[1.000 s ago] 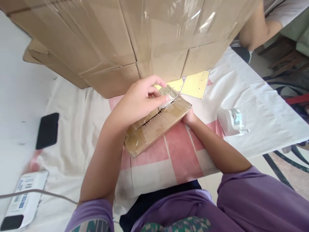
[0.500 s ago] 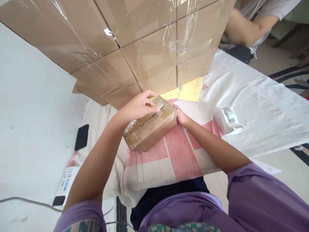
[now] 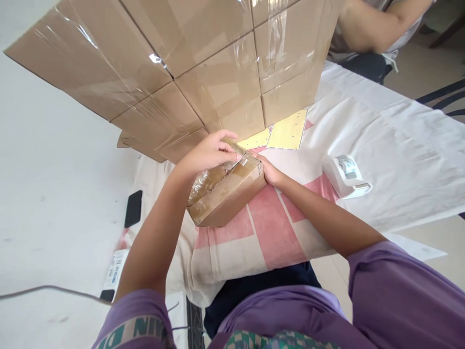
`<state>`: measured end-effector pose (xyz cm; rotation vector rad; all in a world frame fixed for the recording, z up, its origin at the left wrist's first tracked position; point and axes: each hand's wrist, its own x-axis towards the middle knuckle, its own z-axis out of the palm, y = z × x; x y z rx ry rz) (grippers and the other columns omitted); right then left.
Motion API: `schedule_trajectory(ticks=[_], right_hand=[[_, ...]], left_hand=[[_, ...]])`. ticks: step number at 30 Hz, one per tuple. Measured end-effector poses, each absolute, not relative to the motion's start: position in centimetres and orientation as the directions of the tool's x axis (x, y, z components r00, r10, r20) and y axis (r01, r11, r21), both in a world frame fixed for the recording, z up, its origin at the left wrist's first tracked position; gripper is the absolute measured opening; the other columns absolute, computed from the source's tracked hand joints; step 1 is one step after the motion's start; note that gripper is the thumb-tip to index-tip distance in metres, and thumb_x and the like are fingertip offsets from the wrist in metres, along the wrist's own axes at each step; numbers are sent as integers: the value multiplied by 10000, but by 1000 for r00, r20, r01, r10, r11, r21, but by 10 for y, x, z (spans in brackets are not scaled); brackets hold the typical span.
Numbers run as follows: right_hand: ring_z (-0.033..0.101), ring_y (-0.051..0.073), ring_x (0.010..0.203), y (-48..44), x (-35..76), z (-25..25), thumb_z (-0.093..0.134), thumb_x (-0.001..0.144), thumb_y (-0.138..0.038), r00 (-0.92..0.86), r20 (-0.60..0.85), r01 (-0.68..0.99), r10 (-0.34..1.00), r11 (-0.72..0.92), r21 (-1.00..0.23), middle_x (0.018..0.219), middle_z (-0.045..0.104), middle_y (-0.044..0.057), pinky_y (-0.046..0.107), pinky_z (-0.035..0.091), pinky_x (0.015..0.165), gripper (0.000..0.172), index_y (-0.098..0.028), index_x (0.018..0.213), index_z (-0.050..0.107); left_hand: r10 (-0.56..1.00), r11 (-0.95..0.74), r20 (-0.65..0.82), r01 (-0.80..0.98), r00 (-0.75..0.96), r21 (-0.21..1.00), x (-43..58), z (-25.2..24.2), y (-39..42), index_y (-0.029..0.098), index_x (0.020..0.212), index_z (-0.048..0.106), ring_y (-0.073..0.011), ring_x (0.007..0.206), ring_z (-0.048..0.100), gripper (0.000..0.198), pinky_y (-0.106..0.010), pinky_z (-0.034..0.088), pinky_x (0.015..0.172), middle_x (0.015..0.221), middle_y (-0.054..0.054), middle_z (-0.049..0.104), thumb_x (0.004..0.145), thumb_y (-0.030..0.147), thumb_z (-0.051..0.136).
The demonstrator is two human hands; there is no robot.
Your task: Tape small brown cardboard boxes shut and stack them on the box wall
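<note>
A small cardboard box (image 3: pixel 232 201) lies at a slant in front of me, with shiny clear packing tape (image 3: pixel 209 184) stretched over its top. My left hand (image 3: pixel 212 154) rests over the top face, its thumb touching the tape near the flap seam. The fingers of that hand are partly bent and stand apart from the thumb. Around the box's right end, my right hand (image 3: pixel 271 170) grips the side; some of its fingers are hidden behind the box.
Taped cardboard boxes (image 3: pixel 214 77) form a wall behind. Yellow paper sheets (image 3: pixel 286 131) lie at its foot. A white tape dispenser (image 3: pixel 347 177) stands right on the cloth (image 3: pixel 385 140). A black phone (image 3: pixel 133 208) is left. Another person's arm (image 3: pixel 378 29) shows at upper right.
The view has shifted slightly. My left thumb has slid a little along the tape on the box top; my right hand keeps its hold on the box end.
</note>
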<state>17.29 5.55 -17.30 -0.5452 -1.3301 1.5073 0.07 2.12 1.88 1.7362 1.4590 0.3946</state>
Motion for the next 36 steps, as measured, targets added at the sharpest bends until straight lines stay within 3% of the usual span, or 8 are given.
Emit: schedule_trajectory(ticks=[15,25,36], right_hand=[[620,252,1249,55,173,-169,532,976,-589,-400,302,-373,865,147,-916,1234,735,27,412,420,1156,430,-252,1135,746],[631,252,1227,54,172,-169,546,970,-590,-387,284,-388,877,125,-913,1217,736,27,412,435,1139,423,-247,1115,747],[632,261,1215,50,173,-162,548,947,-642,-401,273,-385,874,110,-916,1209,735,39,427,445,1120,477,-232,1106,733]], left_hand=[[944,-58,-211,760,252,648,13,12,20,251,1332,552,-168,717,657,651,-265,469,589,870,2,720,740,323,814],[963,-129,-152,875,223,466,20,18,17,258,1356,557,-229,863,724,688,-309,521,683,935,-8,750,728,375,812],[960,-126,-170,888,221,442,22,20,17,282,1392,545,-225,817,722,744,-315,519,664,950,-8,754,720,434,827]])
